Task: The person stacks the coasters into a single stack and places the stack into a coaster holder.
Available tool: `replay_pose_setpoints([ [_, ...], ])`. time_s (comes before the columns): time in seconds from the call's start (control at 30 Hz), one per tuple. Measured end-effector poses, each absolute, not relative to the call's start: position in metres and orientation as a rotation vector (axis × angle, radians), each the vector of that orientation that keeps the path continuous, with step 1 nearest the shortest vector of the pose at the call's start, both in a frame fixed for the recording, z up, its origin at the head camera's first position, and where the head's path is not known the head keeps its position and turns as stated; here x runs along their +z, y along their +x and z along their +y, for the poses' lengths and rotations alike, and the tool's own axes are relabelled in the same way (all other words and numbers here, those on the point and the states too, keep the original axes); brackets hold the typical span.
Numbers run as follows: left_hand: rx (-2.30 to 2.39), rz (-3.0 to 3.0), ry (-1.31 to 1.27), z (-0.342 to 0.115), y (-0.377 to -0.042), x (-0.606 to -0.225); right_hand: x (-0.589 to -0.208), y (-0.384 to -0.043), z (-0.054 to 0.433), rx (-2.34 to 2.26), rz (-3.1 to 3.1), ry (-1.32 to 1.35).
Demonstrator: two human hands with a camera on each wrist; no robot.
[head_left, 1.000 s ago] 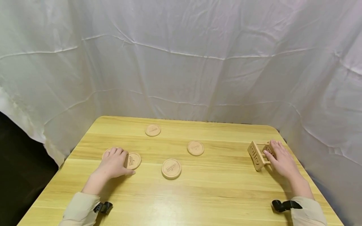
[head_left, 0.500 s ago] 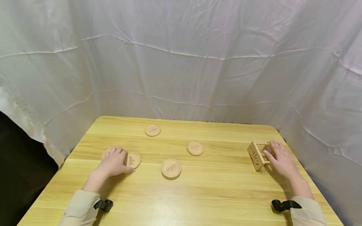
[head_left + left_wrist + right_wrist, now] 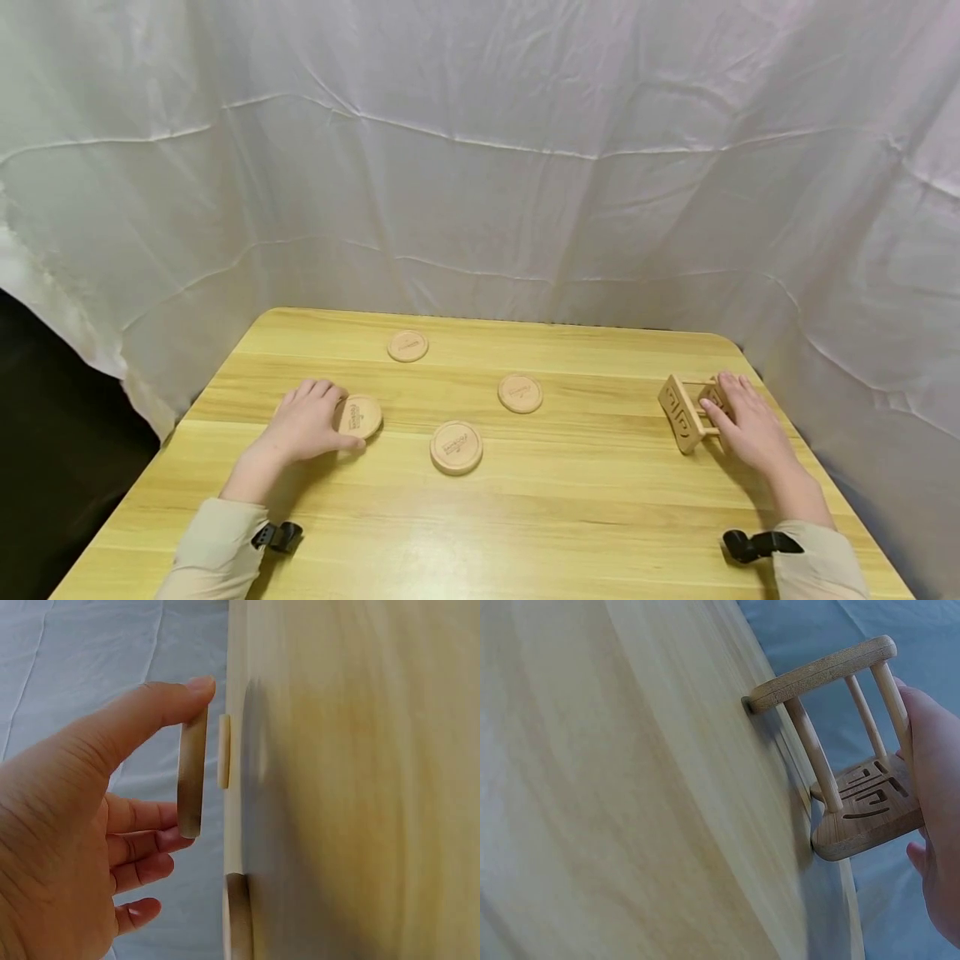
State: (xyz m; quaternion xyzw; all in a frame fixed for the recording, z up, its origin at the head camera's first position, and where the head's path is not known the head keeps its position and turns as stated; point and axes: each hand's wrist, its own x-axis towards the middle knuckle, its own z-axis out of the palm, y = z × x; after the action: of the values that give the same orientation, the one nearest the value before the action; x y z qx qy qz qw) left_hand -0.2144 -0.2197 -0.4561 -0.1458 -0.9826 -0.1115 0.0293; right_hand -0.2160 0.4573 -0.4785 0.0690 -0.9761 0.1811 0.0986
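In the head view my left hand (image 3: pixel 306 423) pinches a round wooden coaster (image 3: pixel 361 417) stamped with lettering. The left wrist view shows that coaster (image 3: pixel 192 776) on edge between thumb and fingers, raised off the tabletop. Below it in that view another coaster (image 3: pixel 239 919) lies on the table; my left hand hides this one from the head camera. At the right, my right hand (image 3: pixel 756 427) grips a wooden coaster holder (image 3: pixel 680 416) by its right end. The right wrist view shows this holder (image 3: pixel 866 802) as two cut-out panels joined by dowels, standing on the table.
A thicker coaster or short stack (image 3: pixel 456 448) lies mid-table. Behind it are a single coaster (image 3: pixel 520 392) and a farther coaster (image 3: pixel 408 346) close to the back edge. A white curtain (image 3: pixel 480 208) hangs behind the wooden table (image 3: pixel 570 517).
My left hand has picked up the right-hand one of the two coasters beside it, lifting it and shifting it slightly right. My right hand and the holder have stayed put.
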Motion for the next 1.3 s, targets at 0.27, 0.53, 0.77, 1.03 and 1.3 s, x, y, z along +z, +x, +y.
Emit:
replay_pose_setpoints([
  [0.27, -0.353, -2.988, -0.502, -0.211, -0.214, -0.448, -0.478, -0.215, 0.457, 0.534, -2.891, 0.206],
  [0.53, -0.359, -2.933, -0.570, -0.195, -0.212, -0.437, -0.479, -0.216, 0.458, 0.534, -2.876, 0.216],
  [0.77, -0.337, -2.910, -0.627, -0.178, -0.209, -0.426, -0.479, -0.216, 0.458, 0.528, -2.875, 0.220],
  [1.03, -0.295, -2.896, -0.709, -0.160, -0.209, -0.419, -0.479, -0.216, 0.457, 0.532, -2.872, 0.222],
  [1.3, -0.298, -2.908, -0.778, -0.143, -0.207, -0.420, -0.477, -0.216, 0.457, 0.528, -2.882, 0.222],
])
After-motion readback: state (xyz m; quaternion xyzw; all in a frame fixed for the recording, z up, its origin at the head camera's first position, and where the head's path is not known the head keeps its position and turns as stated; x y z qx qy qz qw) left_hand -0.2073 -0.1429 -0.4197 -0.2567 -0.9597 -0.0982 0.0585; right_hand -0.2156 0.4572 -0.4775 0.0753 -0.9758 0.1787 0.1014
